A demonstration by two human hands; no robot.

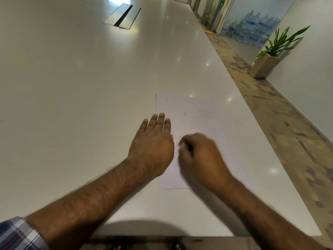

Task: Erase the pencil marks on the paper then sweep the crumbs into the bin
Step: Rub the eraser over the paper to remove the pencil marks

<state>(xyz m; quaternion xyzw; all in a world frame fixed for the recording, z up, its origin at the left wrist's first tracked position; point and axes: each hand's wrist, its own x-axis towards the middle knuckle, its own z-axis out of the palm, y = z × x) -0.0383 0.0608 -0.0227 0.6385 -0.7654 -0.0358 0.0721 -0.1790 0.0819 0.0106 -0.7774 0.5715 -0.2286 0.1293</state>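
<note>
While the left hand [153, 141] lies flat with straight fingers [160, 120] pressing the left edge of the paper [194, 112], the right hand [201, 159] sits just beside it, blurred, its fingers curled over the sheet; whether they pinch something cannot be told. A plaid sleeve [16, 233] shows at the near left. The paper rests on the white surface [81, 87], near its right edge, with faint pencil marks [184, 114] beyond the hands. Farther off, a cable hatch [122, 16] is set into the surface, and a potted plant [270, 55] stands on the floor at right.
</note>
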